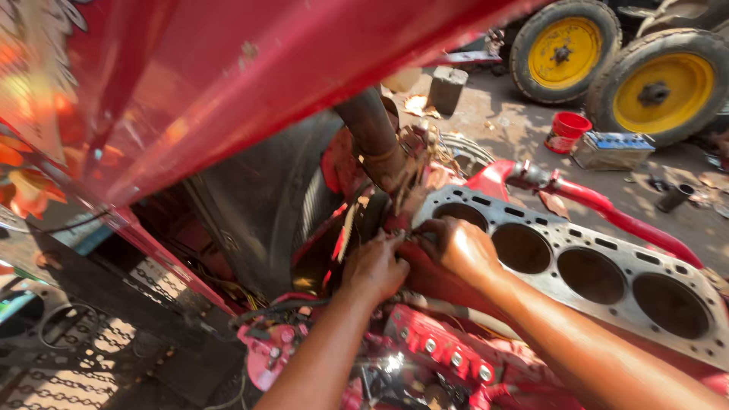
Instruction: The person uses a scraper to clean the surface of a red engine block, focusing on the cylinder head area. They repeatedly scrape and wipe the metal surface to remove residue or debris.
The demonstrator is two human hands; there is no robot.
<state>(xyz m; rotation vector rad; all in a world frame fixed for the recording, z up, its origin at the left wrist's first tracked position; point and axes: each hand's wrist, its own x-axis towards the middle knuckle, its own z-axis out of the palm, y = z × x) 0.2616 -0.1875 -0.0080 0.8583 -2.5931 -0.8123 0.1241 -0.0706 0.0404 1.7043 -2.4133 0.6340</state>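
Note:
Both my hands work at the front end of a red engine block (448, 349). My left hand (373, 267) presses its curled fingers against the block's front face, below a grey hose (370, 125). My right hand (458, 244) rests on the front corner of the flat metal block deck (607, 254), which has several round cylinder bores. Its fingertips meet my left hand's fingers at a small part that I cannot make out. Whether either hand grips anything is hidden.
A tilted red vehicle panel (250, 68) hangs overhead at the left. A black radiator (258, 205) stands in front of the engine. On the ground behind lie two yellow-rimmed tyres (661, 87), a red bucket (568, 130), a battery (613, 149) and a grey block (446, 89).

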